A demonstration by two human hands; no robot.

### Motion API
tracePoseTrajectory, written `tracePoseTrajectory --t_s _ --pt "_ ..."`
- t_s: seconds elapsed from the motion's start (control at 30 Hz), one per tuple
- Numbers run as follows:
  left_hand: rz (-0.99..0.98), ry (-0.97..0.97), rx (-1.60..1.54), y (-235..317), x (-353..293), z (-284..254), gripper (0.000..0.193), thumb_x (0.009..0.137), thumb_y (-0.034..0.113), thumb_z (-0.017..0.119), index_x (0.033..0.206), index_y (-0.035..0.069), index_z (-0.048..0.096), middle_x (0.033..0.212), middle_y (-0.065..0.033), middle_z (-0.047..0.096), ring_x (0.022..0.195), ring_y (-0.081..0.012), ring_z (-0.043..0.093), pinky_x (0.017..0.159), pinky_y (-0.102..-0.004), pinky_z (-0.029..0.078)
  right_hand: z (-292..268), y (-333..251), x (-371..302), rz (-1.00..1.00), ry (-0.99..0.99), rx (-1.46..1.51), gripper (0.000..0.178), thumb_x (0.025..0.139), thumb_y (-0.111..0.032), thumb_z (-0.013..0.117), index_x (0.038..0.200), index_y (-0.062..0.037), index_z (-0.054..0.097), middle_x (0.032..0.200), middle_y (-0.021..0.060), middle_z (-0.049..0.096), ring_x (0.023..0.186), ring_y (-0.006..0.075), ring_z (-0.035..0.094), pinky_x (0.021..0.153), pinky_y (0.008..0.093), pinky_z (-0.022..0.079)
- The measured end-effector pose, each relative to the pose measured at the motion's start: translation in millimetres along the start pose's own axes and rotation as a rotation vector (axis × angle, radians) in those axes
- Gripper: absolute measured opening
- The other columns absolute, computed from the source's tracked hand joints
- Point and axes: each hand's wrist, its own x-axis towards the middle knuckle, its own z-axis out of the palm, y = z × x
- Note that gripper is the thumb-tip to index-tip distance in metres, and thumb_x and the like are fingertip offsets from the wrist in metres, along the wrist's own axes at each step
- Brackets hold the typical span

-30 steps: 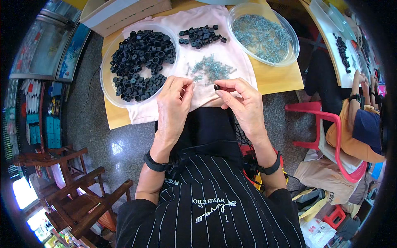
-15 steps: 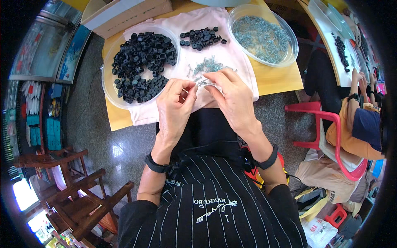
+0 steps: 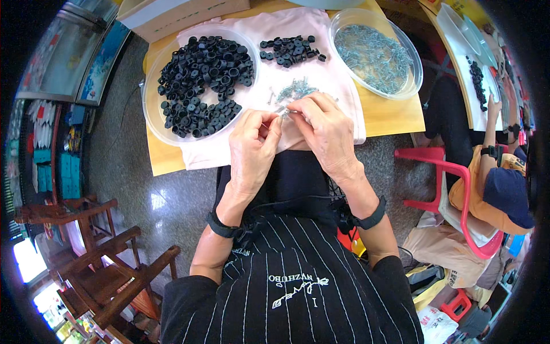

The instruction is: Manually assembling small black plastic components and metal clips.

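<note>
My left hand point(image 3: 254, 146) is closed in a pinch over the near part of the pink cloth point(image 3: 226, 155); what its fingertips hold is too small to make out. Close beside it, my right hand point(image 3: 329, 132) pinches a small silvery screw between thumb and forefinger. The two sets of fingertips almost meet. Just beyond them lies a loose pile of silvery screws point(image 3: 298, 89), partly covered by my right fingers. A small heap of black plastic caps point(image 3: 291, 50) rests farther back on the cloth.
To the left stands a round clear tub point(image 3: 150, 117) full of black caps; a clear tub point(image 3: 416, 80) of screws is at the right. A cardboard box point(image 3: 177, 17) sits at the back left. Another person point(image 3: 498, 189) works at a table on the right, beside a red chair point(image 3: 421, 153).
My right thumb and forefinger have closed together, and my right hand has come nearer the left fingertips. The whole view has shifted slightly. My left hand keeps its pinch.
</note>
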Motion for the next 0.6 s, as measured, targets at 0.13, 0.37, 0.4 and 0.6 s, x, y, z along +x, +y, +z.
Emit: tracePoseTrajectory --t_s 0.13,0.37,0.4,0.6 --pt "0.010 0.037 0.017 -1.3 -3.0 0.0 0.008 0.084 0.003 0.066 0.090 -0.001 0.062 0.079 -0.0079 0.058 0.059 -0.0130 0.054 0.055 -0.0258 0.045 -4.8 -3.7 3.4 0.058 -0.041 0.014 0.021 0.073 0.000 0.069 0.093 -0.0067 0.067 0.088 0.0067 0.061 0.081 0.0239 0.060 0.069 0.0331 0.049" --pt "-0.014 0.085 -0.028 -3.6 -7.2 4.7 0.008 0.085 0.004 0.065 0.091 0.000 0.062 0.079 -0.0071 0.058 0.059 -0.0120 0.053 0.055 -0.0252 0.044 -4.8 2.9 4.4 -0.042 -0.081 -0.022 0.017 0.072 0.000 0.069 0.087 -0.0055 0.065 0.087 0.0065 0.059 0.081 0.0248 0.060 0.069 0.0333 0.049" --pt "-0.005 0.096 -0.049 -4.2 -7.5 4.5 0.008 0.086 0.004 0.065 0.091 -0.001 0.062 0.078 -0.0070 0.058 0.059 -0.0118 0.053 0.055 -0.0251 0.044 -3.6 2.2 4.7 -0.047 -0.084 -0.020 0.017 0.072 0.000 0.069 0.087 -0.0055 0.065 0.087 0.0065 0.059 0.081 0.0248 0.060 0.069 0.0333 0.049" --pt "0.005 0.108 -0.052 -4.7 -5.1 7.8 0.007 0.086 0.004 0.064 0.090 -0.001 0.061 0.076 -0.0074 0.057 0.058 -0.0115 0.052 0.054 -0.0251 0.043 -5.1 0.1 6.8 0.097 -0.099 0.008 0.020 0.071 0.002 0.070 0.087 -0.0049 0.061 0.087 0.0070 0.059 0.075 0.0252 0.061 0.065 0.0327 0.048"
